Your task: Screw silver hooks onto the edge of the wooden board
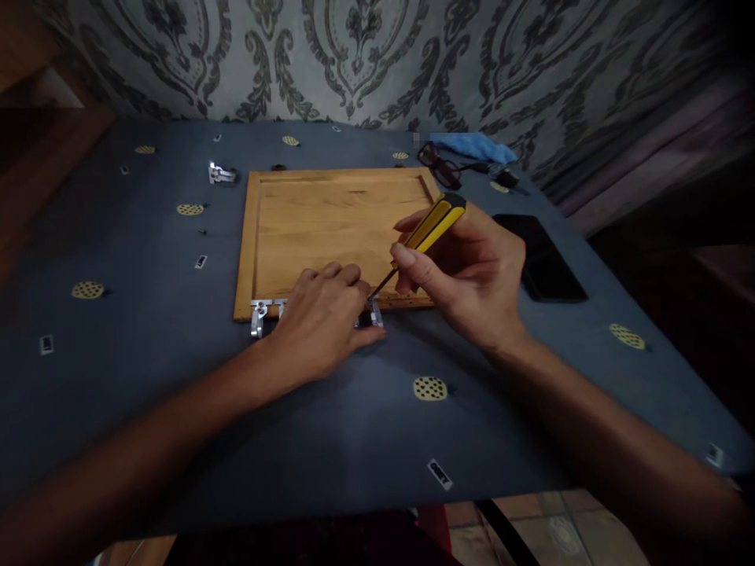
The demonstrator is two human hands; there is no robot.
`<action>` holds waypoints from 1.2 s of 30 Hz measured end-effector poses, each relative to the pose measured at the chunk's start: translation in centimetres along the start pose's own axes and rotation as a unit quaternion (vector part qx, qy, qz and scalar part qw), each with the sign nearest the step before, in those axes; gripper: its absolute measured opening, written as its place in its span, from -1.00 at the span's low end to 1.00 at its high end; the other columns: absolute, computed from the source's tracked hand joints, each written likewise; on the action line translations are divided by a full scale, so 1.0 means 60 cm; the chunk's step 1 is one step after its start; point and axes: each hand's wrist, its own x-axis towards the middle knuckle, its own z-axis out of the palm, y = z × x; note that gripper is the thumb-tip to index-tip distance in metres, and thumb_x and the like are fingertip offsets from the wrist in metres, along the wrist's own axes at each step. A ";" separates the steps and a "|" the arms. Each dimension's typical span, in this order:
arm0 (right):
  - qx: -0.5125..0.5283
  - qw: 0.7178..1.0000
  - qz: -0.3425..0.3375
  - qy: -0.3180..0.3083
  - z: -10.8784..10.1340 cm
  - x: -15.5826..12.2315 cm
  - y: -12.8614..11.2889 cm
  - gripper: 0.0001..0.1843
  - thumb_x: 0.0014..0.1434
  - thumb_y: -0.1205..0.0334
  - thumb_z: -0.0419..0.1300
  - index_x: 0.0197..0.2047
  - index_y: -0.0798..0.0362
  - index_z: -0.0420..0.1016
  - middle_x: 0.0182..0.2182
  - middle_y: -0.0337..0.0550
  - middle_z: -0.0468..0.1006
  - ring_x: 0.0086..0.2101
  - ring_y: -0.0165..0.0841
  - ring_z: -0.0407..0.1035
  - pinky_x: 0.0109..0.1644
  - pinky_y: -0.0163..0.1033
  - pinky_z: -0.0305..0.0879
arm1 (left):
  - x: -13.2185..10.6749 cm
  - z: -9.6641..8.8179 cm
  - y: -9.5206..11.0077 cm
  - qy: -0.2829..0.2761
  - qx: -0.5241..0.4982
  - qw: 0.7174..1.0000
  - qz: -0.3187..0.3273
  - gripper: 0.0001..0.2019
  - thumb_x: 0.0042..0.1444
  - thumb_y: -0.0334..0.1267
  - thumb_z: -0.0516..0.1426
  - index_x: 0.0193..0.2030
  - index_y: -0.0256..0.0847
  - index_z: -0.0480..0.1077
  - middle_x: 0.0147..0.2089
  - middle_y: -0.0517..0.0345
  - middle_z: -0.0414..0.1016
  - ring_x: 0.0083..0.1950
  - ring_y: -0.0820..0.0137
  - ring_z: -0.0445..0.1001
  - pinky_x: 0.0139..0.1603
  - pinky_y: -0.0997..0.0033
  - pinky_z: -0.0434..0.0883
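Note:
A wooden cabinet door (336, 212) lies flat on the table, with metal hinges along its near edge. My right hand (472, 267) is closed round a yellow and black screwdriver (433, 224), held at a slant. The screwdriver's tip meets the right-hand hinge (376, 317) or a screw there too small to make out. My left hand (322, 318) is closed over the same hinge, fingers on the door and thumb by the near edge. Another hinge (258, 321) sits at the left end of that edge. Part of the hardware is hidden beneath my left hand.
A loose hinge (221, 173) lies beyond the door's left corner, and a small screw (203, 232) nearer. Glasses (441, 167), a blue cloth (477, 147) and a black phone (543, 258) are on the right. A patterned wall (354, 63) borders the table's back.

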 end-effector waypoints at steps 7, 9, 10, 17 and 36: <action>0.023 0.996 0.044 -0.077 -0.022 0.013 -0.022 -0.73 0.13 0.00 0.44 -0.16 -0.04 0.66 -0.34 -0.23 0.62 -0.56 -0.46 0.43 -0.48 -0.28 0.45 | 0.001 0.002 -0.003 0.005 -0.004 1.000 0.001 -0.64 0.24 0.00 0.26 -0.02 -0.27 0.52 -0.01 -0.05 0.51 0.12 0.05 0.45 0.05 0.10 0.37; 0.022 0.996 0.037 -0.074 -0.024 0.013 -0.021 -0.75 0.12 0.03 0.45 -0.19 -0.04 0.67 -0.39 -0.24 0.61 -0.58 -0.46 0.42 -0.51 -0.28 0.42 | 0.000 0.003 -0.003 0.007 -0.005 1.000 0.003 -0.64 0.23 -0.01 0.26 -0.03 -0.28 0.52 -0.02 -0.04 0.52 0.12 0.05 0.45 0.05 0.11 0.37; 0.024 0.997 0.033 -0.070 -0.024 0.013 -0.020 -0.76 0.11 0.03 0.46 -0.21 -0.03 0.67 -0.40 -0.24 0.61 -0.60 -0.47 0.40 -0.53 -0.28 0.41 | 0.000 0.003 -0.003 0.008 -0.006 1.000 0.003 -0.64 0.23 -0.01 0.26 -0.03 -0.28 0.52 -0.01 -0.04 0.51 0.12 0.05 0.45 0.05 0.11 0.37; 0.048 0.998 0.011 -0.030 -0.012 0.009 -0.016 -0.76 0.00 0.05 0.53 -0.39 -0.03 0.62 -0.43 -0.26 0.56 -0.61 -0.47 0.39 -0.62 -0.28 0.35 | 0.000 0.001 -0.003 0.002 -0.010 1.000 -0.002 -0.64 0.24 0.00 0.25 -0.02 -0.28 0.52 -0.01 -0.04 0.50 0.13 0.04 0.44 0.06 0.09 0.37; -0.027 0.991 -0.095 0.094 0.002 0.003 -0.022 -0.64 -0.01 0.01 0.52 -0.44 -0.04 0.44 -0.54 -0.33 0.47 -0.65 -0.48 0.30 -0.67 -0.30 0.27 | 0.000 0.002 -0.004 0.003 -0.005 1.000 0.000 -0.64 0.24 0.01 0.25 -0.04 -0.27 0.51 -0.02 -0.02 0.50 0.12 0.07 0.44 0.03 0.13 0.37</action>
